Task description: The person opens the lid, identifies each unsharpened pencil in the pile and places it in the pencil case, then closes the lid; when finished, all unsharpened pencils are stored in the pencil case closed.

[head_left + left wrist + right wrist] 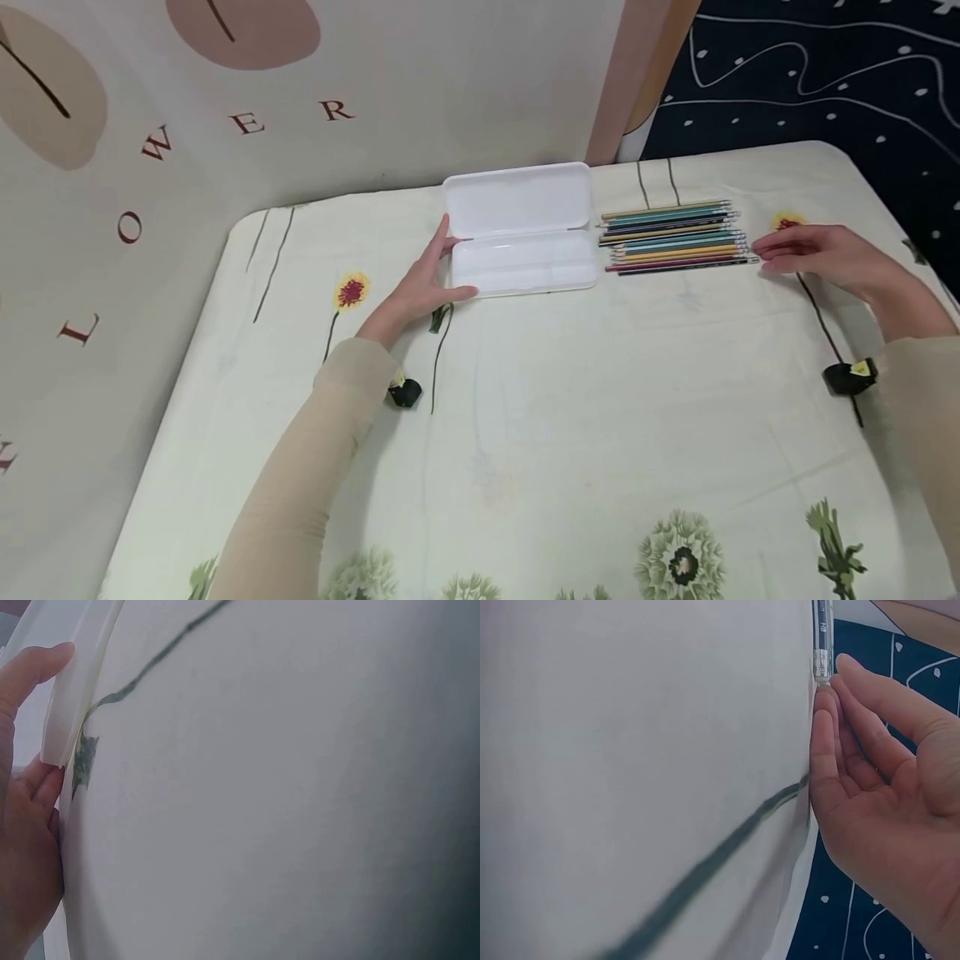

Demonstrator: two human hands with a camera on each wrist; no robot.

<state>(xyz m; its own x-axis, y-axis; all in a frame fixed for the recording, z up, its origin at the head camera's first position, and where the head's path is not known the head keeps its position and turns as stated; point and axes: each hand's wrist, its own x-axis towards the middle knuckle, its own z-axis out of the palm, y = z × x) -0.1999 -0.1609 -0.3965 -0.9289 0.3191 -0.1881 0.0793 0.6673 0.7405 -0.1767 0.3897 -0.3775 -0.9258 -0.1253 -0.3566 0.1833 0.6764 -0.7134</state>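
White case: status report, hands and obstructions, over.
Left hand touching open, empty white case. Right hand at right end of pencils. No obstruction visible between them.

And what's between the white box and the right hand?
A row of pencils lies between the box and the right hand. The head view shows it.

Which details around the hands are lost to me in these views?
Left hand: fingertips except the thumb's, left wrist view, hidden by the white case.
Much of that case: left wrist view, cut off by picture edges.
Far end of the nearest pencil: right wrist view, cut off by the top edge.
Lettering on the pencils: head view, too small.
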